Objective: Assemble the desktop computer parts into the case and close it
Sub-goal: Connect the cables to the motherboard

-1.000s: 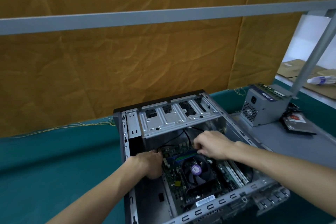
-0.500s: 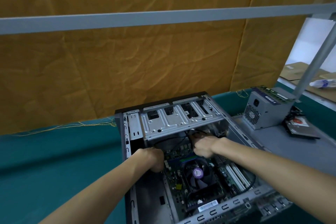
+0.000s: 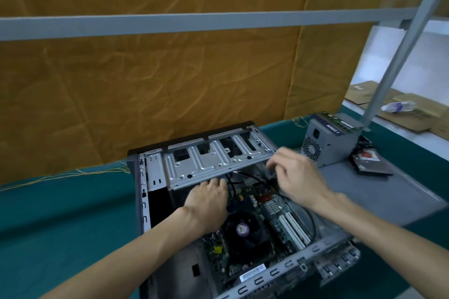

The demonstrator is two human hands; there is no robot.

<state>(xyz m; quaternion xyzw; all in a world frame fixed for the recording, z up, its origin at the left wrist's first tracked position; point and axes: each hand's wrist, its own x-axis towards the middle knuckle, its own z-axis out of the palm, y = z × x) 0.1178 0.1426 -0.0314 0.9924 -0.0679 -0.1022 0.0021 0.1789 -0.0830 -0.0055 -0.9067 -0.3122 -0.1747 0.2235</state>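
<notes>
The open computer case lies on its side on the teal table, with the motherboard and a black CPU fan inside. My left hand reaches under the silver drive cage, its fingers stretched toward black cables. My right hand hovers over the case's far right corner with its fingers bent downward. It is blurred, and a black cable runs beneath its palm. Whether it grips that cable is unclear.
A grey power supply stands to the right of the case with a memory stick on top. A flat drive lies beside it on the grey side panel. An orange cloth hangs behind, crossed by a grey frame bar.
My right hand has lifted from the cables by the fan toward the case's far right corner and loosened its fist. My left hand has slid deeper under the drive cage.
</notes>
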